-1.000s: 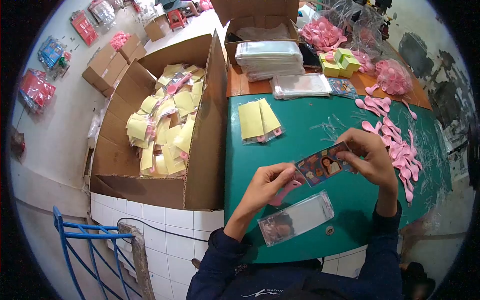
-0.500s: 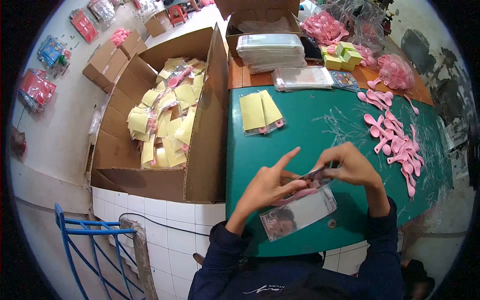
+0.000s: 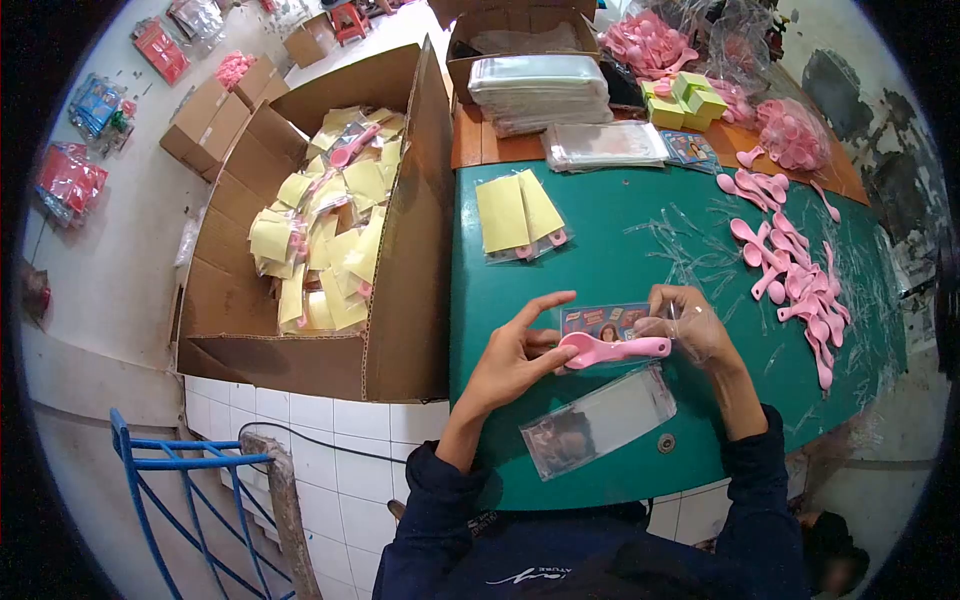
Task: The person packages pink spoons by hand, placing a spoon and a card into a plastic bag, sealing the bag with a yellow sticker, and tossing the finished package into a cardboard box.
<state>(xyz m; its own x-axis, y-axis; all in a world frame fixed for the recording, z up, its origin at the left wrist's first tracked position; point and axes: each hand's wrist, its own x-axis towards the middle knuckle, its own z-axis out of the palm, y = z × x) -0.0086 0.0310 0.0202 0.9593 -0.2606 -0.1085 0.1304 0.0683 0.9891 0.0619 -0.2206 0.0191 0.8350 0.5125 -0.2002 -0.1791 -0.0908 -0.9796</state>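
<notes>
Centre of frame, over green counter point(image 3: 600, 250): I see left hand point(image 3: 510, 355) with index finger stretched out, thumb and other fingers lightly nipping bowl of pink plastic spoon point(image 3: 612, 348). Right hand point(image 3: 692, 328) pinches spoon's handle tip together with printed picture card point(image 3: 600, 321) behind it. Clear plastic sleeve point(image 3: 598, 420) lies just below, unheld. Risk, my read: light grip lets card slide askew behind spoon; sleeve near counter edge could get nudged off.

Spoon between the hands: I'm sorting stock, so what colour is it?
Plain pink plastic spoon; the head view shows it best.
</notes>
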